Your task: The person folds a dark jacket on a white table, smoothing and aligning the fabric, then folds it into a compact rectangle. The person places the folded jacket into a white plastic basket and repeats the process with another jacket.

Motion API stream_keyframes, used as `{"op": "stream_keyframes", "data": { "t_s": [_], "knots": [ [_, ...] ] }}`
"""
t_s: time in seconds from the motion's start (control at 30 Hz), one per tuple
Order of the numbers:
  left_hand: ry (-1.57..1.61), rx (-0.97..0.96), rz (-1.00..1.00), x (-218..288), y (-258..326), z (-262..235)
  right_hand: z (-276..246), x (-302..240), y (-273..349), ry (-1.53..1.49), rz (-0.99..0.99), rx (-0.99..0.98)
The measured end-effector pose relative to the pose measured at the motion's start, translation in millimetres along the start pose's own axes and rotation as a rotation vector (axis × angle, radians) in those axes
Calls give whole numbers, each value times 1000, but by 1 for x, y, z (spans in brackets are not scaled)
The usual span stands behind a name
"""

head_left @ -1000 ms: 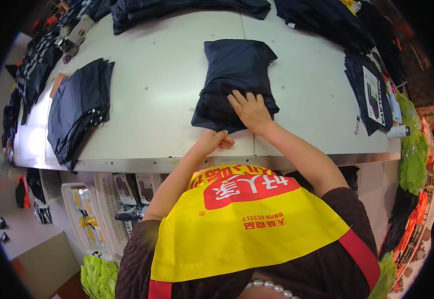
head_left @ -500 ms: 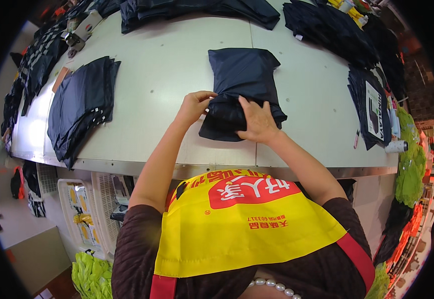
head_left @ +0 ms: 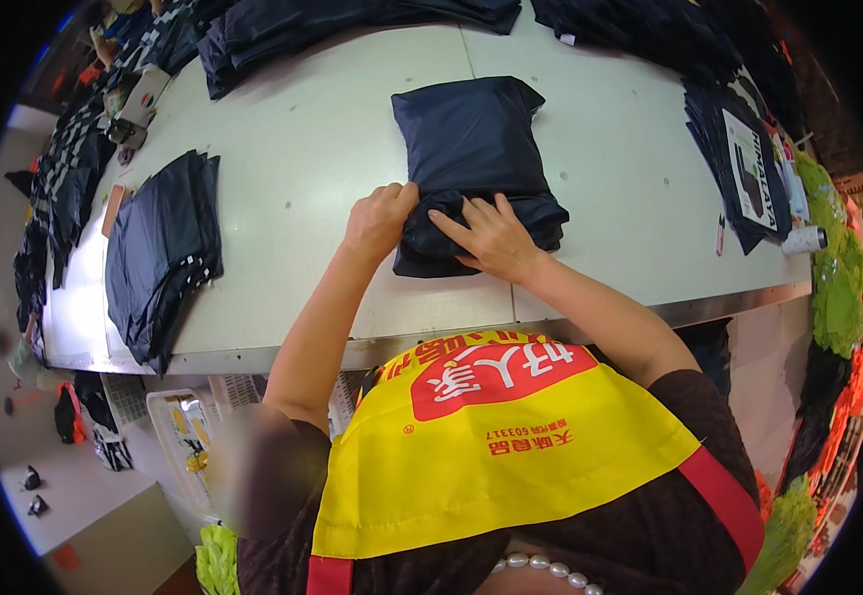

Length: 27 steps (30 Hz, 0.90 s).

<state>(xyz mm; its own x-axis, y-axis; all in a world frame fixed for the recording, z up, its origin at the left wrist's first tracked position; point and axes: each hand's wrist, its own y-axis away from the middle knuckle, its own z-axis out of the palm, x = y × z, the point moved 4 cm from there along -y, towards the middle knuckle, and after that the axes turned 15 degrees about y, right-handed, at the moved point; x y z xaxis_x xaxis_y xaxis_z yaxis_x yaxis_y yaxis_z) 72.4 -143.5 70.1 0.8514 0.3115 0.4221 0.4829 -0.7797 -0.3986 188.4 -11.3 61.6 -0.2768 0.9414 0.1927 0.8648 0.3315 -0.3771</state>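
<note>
Under both hands' grip, dark garment (head_left: 471,149)

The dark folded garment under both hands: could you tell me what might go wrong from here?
1. The dark folded garment is bunched into a thick roll at its near end, where the left hand grips and the right hand presses flat; if either lets go, the roll may spring open.
2. The roll already looks uneven, so creases could set in.
3. Sliding it toward the table edge could drop it.
</note>
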Motion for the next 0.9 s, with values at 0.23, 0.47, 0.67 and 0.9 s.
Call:
{"op": "stream_keyframes", "data": {
  "t_s": [0.23,0.47,0.67,0.9],
  "knots": [
    [-11,4,148,26,0,-29,16,4,-15,-43,82,-253],
    [-64,-111,-110,0,0,19,30,15,-34,-265,97,-390],
    [-95,-114,-227,27,-39,21,41,69,-6,-154,473,52],
    [34,109,127,28,-88,43,32,65,-23,-74,157,-56]
  ]
}}
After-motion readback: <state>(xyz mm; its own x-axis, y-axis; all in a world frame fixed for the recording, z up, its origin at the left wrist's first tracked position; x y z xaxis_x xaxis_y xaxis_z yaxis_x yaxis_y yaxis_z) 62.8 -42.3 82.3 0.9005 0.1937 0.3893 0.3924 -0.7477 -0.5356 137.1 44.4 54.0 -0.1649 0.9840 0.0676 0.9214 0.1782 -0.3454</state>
